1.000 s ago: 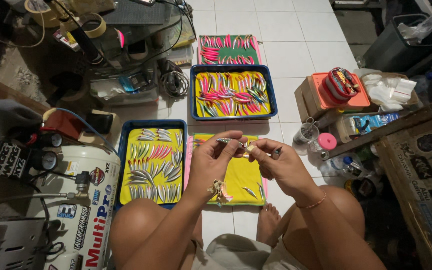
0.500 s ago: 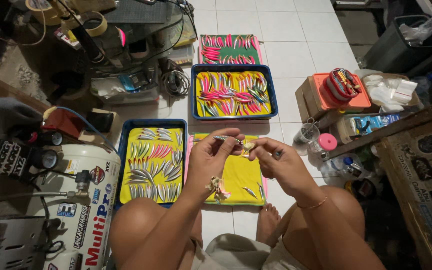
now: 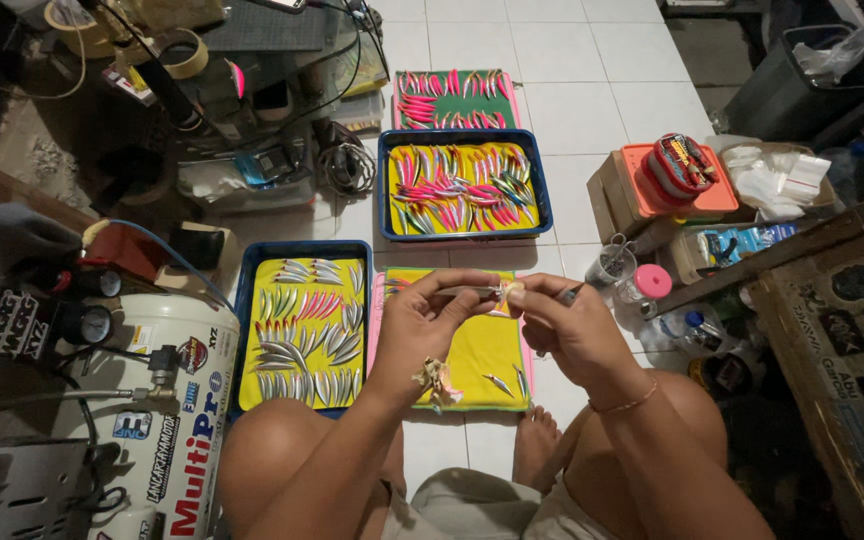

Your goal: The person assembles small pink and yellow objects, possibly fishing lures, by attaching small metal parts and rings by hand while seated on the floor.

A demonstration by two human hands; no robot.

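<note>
Person's sitting on the white tiled floor (image 3: 592, 90) with both hands up over the nearest tray. Left hand (image 3: 427, 325) is pinched shut on a slim lure (image 3: 477, 291), held level between thumb and fingertips; there's also a crumpled scrap (image 3: 439, 378) stuck by that wrist. Right hand (image 3: 572, 330) is closed around a thin tool (image 3: 564, 295), its tip meeting the lure's end, though what the tool is I honestly can't tell from here.

Four trays in all: the yellow-lined pink tray (image 3: 472, 360) under the hands with just a few lures left, a blue tray (image 3: 297, 330) beside it packed with silver ones, another blue tray (image 3: 464, 185) further out full of pink and yellow ones, and a green-lined tray (image 3: 452, 98) beyond that. One white compressor tank (image 3: 167, 400) on the left, one orange box (image 3: 667, 185) on the right. Cluttered workshop corner, cables everywhere.
</note>
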